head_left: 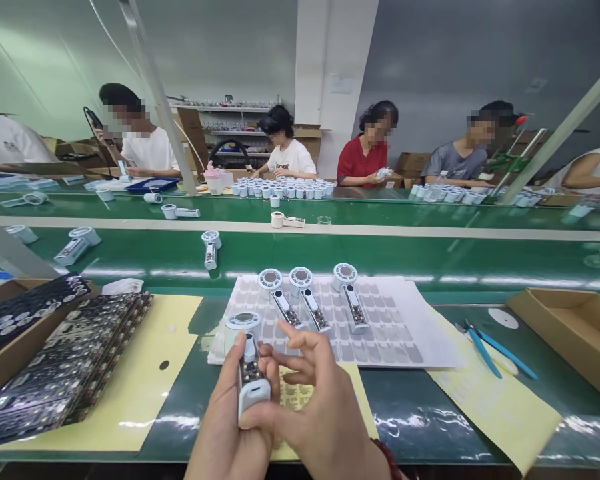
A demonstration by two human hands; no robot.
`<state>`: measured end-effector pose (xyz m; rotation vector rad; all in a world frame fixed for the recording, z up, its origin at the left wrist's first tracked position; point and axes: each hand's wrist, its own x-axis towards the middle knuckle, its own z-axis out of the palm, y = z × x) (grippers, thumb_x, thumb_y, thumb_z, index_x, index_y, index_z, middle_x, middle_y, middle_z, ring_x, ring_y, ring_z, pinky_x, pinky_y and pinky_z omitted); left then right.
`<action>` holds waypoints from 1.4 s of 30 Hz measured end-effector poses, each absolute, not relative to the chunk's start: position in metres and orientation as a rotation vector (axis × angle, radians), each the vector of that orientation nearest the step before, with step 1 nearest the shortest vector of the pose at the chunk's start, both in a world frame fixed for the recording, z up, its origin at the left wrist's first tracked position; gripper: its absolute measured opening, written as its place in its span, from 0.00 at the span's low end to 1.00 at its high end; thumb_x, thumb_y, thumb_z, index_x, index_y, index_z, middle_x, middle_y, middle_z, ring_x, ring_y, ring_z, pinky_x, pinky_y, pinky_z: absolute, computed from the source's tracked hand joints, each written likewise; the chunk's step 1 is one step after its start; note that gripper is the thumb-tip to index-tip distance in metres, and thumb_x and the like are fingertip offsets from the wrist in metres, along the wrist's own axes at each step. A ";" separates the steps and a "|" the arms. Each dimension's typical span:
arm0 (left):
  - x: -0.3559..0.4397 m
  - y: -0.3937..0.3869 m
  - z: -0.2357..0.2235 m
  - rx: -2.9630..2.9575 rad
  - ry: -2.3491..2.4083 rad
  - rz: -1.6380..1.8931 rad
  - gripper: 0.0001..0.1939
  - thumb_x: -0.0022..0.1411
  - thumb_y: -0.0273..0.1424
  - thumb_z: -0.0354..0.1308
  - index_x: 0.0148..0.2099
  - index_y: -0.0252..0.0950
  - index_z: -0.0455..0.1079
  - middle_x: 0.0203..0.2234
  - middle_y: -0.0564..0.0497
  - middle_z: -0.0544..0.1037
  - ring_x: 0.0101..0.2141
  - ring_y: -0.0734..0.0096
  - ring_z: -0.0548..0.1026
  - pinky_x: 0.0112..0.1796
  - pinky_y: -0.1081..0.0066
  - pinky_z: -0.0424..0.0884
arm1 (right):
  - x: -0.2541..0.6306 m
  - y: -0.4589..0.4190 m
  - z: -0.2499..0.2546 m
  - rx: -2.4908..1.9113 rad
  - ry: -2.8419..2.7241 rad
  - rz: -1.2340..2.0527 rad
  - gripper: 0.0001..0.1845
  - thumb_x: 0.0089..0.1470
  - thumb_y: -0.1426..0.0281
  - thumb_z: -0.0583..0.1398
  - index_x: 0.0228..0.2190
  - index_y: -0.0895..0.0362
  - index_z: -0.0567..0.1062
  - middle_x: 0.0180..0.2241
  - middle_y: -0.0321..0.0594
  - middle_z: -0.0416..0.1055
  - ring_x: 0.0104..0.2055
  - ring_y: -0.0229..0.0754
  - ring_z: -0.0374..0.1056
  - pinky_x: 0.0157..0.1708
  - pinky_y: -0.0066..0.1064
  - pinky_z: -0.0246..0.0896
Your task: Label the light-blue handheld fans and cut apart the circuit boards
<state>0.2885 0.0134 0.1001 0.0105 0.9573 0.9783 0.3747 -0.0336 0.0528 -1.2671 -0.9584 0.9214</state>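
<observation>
My left hand (230, 417) is wrapped round the handle of a small white handheld fan (249, 360), its round head pointing away from me and its open circuit side facing up. My right hand (320, 407) sits against the fan's right side, thumb on the lower handle and fingers curled above it. Three more white fans (300, 293) lie side by side just beyond, on a white sheet of peel-off stickers (390, 327).
Stacked black circuit-board panels (65, 360) lie at left on yellow paper beside a cardboard box (10, 347). Blue tweezers (485, 350) and a cardboard tray (570, 333) are at right. Loose fans ride the green conveyor (330, 250). Several seated people work across it.
</observation>
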 end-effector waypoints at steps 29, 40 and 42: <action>0.296 -0.003 0.032 0.829 1.066 0.648 0.32 0.44 0.24 0.75 0.53 0.34 0.71 0.43 0.38 0.84 0.45 0.50 0.82 0.43 0.66 0.80 | 0.448 -0.116 0.001 -1.936 -1.434 0.354 0.07 0.59 0.76 0.56 0.31 0.55 0.71 0.38 0.43 0.71 0.39 0.47 0.70 0.33 0.35 0.62; 0.300 -0.006 0.047 0.820 1.043 0.684 0.32 0.40 0.28 0.78 0.49 0.34 0.75 0.42 0.40 0.84 0.42 0.50 0.83 0.39 0.67 0.80 | 0.445 -0.119 0.035 -1.494 -1.101 0.793 0.06 0.59 0.66 0.62 0.31 0.54 0.73 0.37 0.38 0.68 0.30 0.36 0.61 0.27 0.28 0.54; 0.300 -0.006 0.053 0.790 1.019 0.696 0.31 0.40 0.32 0.78 0.49 0.34 0.76 0.41 0.41 0.84 0.40 0.52 0.83 0.36 0.69 0.80 | 0.436 -0.107 0.043 -1.401 -1.053 0.891 0.07 0.58 0.65 0.63 0.30 0.54 0.73 0.37 0.38 0.69 0.31 0.37 0.62 0.27 0.28 0.54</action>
